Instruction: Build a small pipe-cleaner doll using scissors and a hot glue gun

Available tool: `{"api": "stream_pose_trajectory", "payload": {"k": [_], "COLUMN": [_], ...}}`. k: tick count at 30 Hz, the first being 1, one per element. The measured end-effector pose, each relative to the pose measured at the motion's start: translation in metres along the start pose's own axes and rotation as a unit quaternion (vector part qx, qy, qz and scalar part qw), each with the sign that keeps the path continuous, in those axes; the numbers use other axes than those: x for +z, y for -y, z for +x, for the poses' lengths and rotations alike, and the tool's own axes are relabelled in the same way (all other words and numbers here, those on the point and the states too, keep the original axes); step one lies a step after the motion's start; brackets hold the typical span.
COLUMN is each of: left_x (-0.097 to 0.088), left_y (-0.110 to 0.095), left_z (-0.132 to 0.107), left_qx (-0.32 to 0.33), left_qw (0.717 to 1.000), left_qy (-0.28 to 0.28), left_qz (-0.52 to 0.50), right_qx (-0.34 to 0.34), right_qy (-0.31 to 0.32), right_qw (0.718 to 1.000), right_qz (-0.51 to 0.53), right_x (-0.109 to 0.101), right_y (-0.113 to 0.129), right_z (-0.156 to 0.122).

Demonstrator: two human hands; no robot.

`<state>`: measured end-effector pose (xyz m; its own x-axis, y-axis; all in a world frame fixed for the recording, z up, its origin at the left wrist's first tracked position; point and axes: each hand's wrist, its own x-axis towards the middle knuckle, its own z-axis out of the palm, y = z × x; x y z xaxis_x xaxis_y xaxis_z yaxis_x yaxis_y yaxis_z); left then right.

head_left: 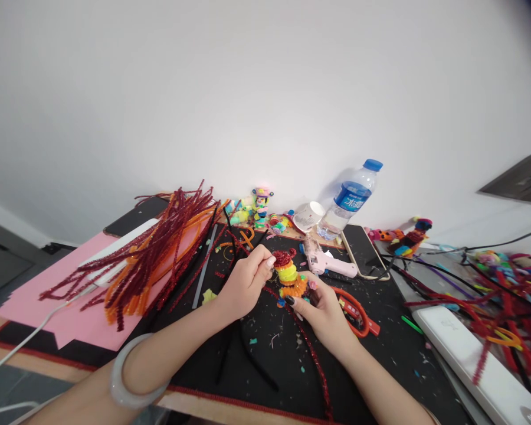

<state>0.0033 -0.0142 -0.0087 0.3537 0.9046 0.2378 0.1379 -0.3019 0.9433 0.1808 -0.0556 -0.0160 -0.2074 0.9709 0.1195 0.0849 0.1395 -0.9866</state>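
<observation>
My left hand (pixel 244 284) pinches the red top of a small pipe-cleaner figure (pixel 289 274), stacked in red, yellow-green and orange rings. My right hand (pixel 322 308) grips the orange lower part of the same figure from the right, fingers curled round it. A long red pipe cleaner (pixel 313 354) trails from the figure toward me across the black mat (pixel 283 360). A pale bangle (pixel 130 373) sits on my left wrist.
A bundle of red and orange pipe cleaners (pixel 154 254) lies on pink paper (pixel 48 295) at left. A pink glue gun (pixel 325 260), water bottle (pixel 347 200), phone (pixel 363 251), orange scissors (pixel 356 310) and finished figures (pixel 259 206) stand behind. More pipe cleaners (pixel 504 295) and a white power strip (pixel 473 360) at right.
</observation>
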Motion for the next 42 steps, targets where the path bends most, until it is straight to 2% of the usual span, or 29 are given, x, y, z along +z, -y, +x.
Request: {"api": "stream_pose_trajectory", "payload": {"k": [12, 21, 31, 42], "left_x": [0.007, 0.000, -0.002, 0.013], "left_y": [0.000, -0.003, -0.005, 0.002], "left_z": [-0.003, 0.001, 0.004, 0.001], "left_qx": [0.011, -0.008, 0.041, -0.020], "left_qw": [0.998, 1.000, 0.989, 0.993], "left_qy": [-0.059, -0.017, -0.087, -0.118], "left_qz": [0.023, 0.008, 0.114, 0.008], "right_qx": [-0.033, -0.017, -0.008, 0.005], "right_qy": [-0.037, -0.032, -0.025, -0.058], "right_qw": [0.994, 0.997, 0.996, 0.998], "right_qz": [-0.096, -0.066, -0.082, -0.016], "right_x": [0.010, 0.005, 0.007, 0.015], "right_y": [0.002, -0.002, 0.002, 0.006], "right_z": [-0.006, -0.003, -0.003, -0.003]}}
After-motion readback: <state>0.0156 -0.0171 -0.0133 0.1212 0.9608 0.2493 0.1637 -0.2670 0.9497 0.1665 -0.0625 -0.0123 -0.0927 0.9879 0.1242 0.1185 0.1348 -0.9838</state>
